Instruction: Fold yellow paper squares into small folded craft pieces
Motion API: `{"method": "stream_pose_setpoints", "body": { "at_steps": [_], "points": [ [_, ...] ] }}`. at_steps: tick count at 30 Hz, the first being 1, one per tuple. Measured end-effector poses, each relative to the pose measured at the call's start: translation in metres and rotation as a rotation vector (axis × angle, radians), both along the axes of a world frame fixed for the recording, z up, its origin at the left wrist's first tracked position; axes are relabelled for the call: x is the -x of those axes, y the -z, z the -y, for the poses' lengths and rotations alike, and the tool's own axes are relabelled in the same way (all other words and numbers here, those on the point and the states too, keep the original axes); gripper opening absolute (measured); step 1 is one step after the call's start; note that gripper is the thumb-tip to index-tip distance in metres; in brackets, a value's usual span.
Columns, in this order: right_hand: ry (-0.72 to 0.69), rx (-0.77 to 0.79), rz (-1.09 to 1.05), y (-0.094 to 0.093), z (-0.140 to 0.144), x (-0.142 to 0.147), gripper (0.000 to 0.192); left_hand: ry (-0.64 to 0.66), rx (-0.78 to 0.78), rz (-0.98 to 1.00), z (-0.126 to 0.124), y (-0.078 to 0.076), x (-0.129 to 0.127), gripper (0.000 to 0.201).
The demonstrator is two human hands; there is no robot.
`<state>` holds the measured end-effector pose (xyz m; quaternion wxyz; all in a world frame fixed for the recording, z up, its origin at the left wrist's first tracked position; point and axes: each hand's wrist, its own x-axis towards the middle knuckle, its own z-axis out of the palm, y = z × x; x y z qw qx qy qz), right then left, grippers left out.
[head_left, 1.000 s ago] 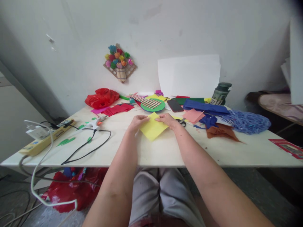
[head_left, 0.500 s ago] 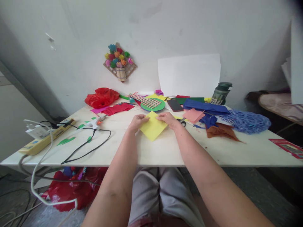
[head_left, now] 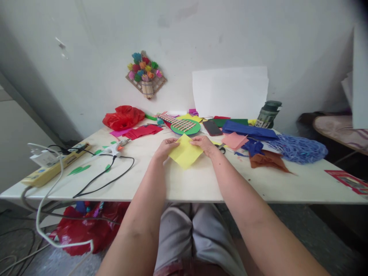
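A square of yellow paper [head_left: 185, 154] lies tilted like a diamond on the white table [head_left: 201, 180], in the middle. My left hand [head_left: 163, 148] pinches its upper left edge and my right hand [head_left: 205, 145] pinches its upper right edge, both resting on the tabletop. Just past my right hand lie black-handled scissors [head_left: 222, 148] and a pink paper square [head_left: 235, 140].
Behind the paper sit a green disc with woven strips [head_left: 185, 126], a phone [head_left: 212, 128], red paper [head_left: 142, 132], a red bag [head_left: 123, 118], blue sheets [head_left: 249, 130] and blue netting [head_left: 299, 147]. A glue gun [head_left: 116, 147], black cord and yellow power strip [head_left: 51, 168] lie left. A dark jar [head_left: 267, 114] stands at the back.
Both hands stay on the yellow paper; the view has shifted very slightly, nothing else has moved.
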<state>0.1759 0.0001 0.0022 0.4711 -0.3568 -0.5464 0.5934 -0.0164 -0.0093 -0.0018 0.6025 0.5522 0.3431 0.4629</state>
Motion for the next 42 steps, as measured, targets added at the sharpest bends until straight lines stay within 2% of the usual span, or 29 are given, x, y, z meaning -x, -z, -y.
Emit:
{"method": "stream_pose_setpoints", "body": {
  "at_steps": [9,16,23,26,32,38,42],
  "points": [
    [0.003,0.009,-0.077,0.0002,-0.0010,0.0009,0.030,-0.027,0.024,0.086,-0.0011,0.0000,0.0000,0.039],
    [-0.012,-0.021,-0.051,0.0016,-0.0022,-0.0013,0.026,-0.062,0.028,0.078,0.0025,-0.0029,-0.0009,0.031],
    [-0.008,-0.154,0.003,0.0011,-0.0002,-0.0022,0.021,-0.119,-0.041,0.052,0.0017,-0.0041,-0.0025,0.022],
    [0.021,-0.177,0.034,0.0000,0.0019,-0.0016,0.021,-0.140,-0.045,-0.010,0.0031,-0.0033,-0.0038,0.028],
    [0.106,-0.169,0.035,-0.0015,0.0027,0.0017,0.030,-0.106,-0.095,-0.027,0.0024,-0.0018,-0.0044,0.055],
    [0.120,-0.147,0.005,-0.0006,0.0005,0.0006,0.039,-0.154,-0.115,-0.053,-0.0015,-0.0014,-0.0055,0.057],
    [0.118,-0.171,0.043,0.0012,-0.0002,0.0006,0.033,-0.162,-0.105,-0.052,-0.0011,-0.0015,-0.0071,0.051]
  ]
}}
